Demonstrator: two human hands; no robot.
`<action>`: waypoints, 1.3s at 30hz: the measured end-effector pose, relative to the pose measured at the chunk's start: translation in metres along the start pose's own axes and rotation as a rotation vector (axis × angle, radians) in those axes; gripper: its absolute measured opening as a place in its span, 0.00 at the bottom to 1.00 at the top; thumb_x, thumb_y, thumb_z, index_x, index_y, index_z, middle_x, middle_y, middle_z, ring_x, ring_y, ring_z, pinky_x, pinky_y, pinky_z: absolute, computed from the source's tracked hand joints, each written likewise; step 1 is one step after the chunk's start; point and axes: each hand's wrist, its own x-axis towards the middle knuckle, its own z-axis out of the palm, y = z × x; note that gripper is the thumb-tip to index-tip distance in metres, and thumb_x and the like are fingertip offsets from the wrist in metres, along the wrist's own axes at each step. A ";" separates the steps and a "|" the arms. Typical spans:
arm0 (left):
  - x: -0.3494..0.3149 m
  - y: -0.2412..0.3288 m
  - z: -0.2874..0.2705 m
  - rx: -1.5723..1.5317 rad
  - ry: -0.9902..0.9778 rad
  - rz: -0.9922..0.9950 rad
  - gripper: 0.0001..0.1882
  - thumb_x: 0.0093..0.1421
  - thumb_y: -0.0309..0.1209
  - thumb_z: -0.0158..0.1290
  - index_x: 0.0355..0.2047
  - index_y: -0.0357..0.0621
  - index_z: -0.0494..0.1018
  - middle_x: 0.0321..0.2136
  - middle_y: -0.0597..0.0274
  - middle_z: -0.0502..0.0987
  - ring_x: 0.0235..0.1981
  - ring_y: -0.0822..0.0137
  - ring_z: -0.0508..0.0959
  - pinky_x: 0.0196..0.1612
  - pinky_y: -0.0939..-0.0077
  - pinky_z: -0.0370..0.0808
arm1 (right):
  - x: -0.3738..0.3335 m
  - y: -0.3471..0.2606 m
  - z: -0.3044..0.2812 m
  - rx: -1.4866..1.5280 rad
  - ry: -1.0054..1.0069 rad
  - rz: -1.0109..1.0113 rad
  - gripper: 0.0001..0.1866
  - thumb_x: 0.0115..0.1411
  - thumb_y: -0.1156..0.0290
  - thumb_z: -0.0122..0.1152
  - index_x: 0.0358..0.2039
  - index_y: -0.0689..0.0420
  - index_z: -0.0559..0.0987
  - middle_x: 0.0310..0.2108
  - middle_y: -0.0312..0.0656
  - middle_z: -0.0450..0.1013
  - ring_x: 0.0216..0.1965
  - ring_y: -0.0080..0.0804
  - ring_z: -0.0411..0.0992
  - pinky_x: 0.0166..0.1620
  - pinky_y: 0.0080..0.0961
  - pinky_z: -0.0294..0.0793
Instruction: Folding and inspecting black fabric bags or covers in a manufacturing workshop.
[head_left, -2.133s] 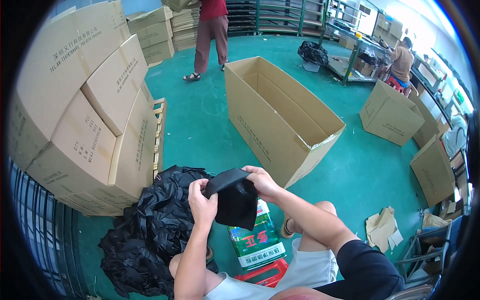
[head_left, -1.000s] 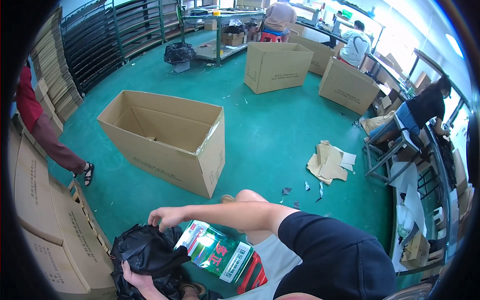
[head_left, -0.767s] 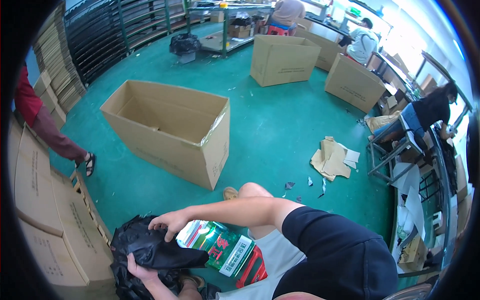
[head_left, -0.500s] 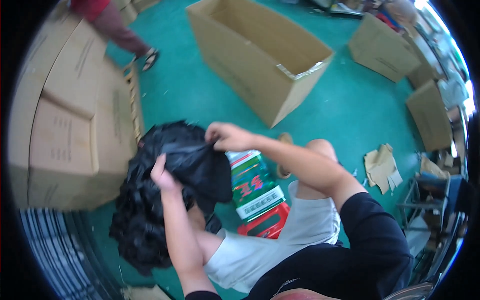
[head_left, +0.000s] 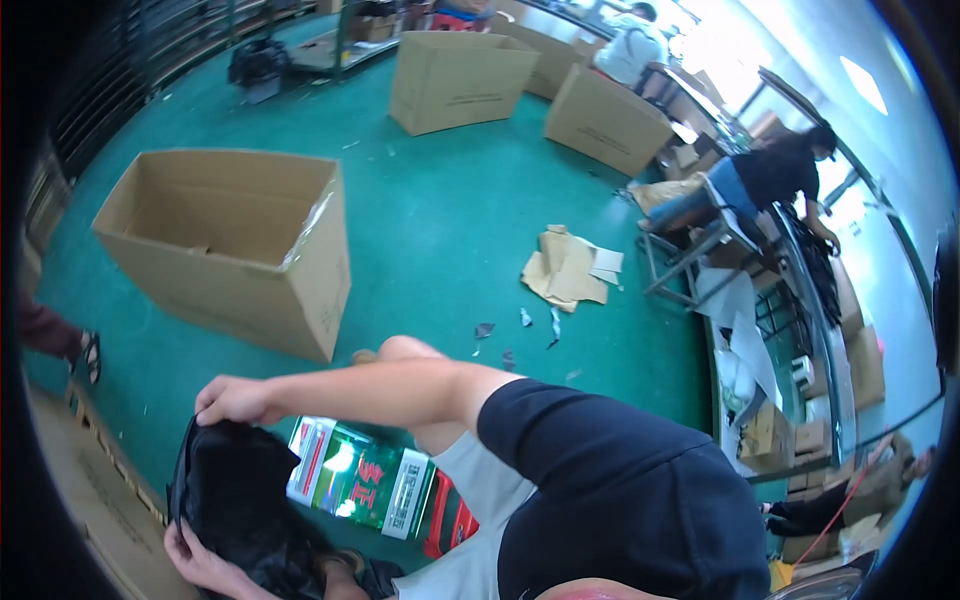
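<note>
A piece of shiny black fabric (head_left: 235,480) is stretched between my two hands at the lower left. My right hand (head_left: 240,400) pinches its upper edge, with the forearm reaching across from the right. Lower down, my left hand (head_left: 200,562) grips the fabric's left edge, fingers curled over it. Whether the fabric is a finished bag or a loose piece, I cannot tell. Beside it on the floor lies a green, white and red printed package (head_left: 360,480), with a red plastic thing (head_left: 450,515) against its end near my leg.
A tall open carton (head_left: 230,270) stands ahead on the green floor. Torn brown paper (head_left: 570,268) and scraps lie farther right. More cartons (head_left: 460,80) stand at the back. One person (head_left: 770,180) leans over a workbench at the right; another person's sandalled foot (head_left: 90,355) shows at left.
My view has swung to the right, bringing the workbench and co-workers in. The pile of black pieces has mostly left view. Both hands still hold the black fabric, now spread taller between them.
</note>
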 end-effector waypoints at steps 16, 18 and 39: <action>-0.003 0.006 0.000 -0.785 0.095 -0.523 0.27 0.63 0.47 0.52 0.51 0.35 0.77 0.49 0.50 0.80 0.47 0.50 0.77 0.53 0.55 0.73 | -0.017 -0.033 -0.036 0.296 -0.667 0.108 0.07 0.64 0.74 0.60 0.38 0.66 0.78 0.32 0.42 0.80 0.32 0.28 0.80 0.38 0.23 0.79; -0.003 0.001 0.006 -0.780 0.080 -0.518 0.28 0.63 0.47 0.52 0.52 0.35 0.76 0.49 0.51 0.80 0.47 0.50 0.77 0.54 0.55 0.73 | -0.027 -0.036 -0.031 0.466 -0.737 0.205 0.09 0.65 0.74 0.57 0.41 0.67 0.77 0.34 0.45 0.80 0.32 0.33 0.81 0.39 0.25 0.82; 0.034 -0.228 -0.006 -0.719 0.520 0.376 0.38 0.45 0.19 0.71 0.57 0.27 0.67 0.47 0.23 0.73 0.48 0.41 0.79 0.47 0.46 0.82 | -0.022 -0.032 0.010 0.921 -0.913 0.036 0.32 0.53 0.87 0.62 0.59 0.69 0.64 0.52 0.56 0.75 0.50 0.42 0.78 0.53 0.36 0.80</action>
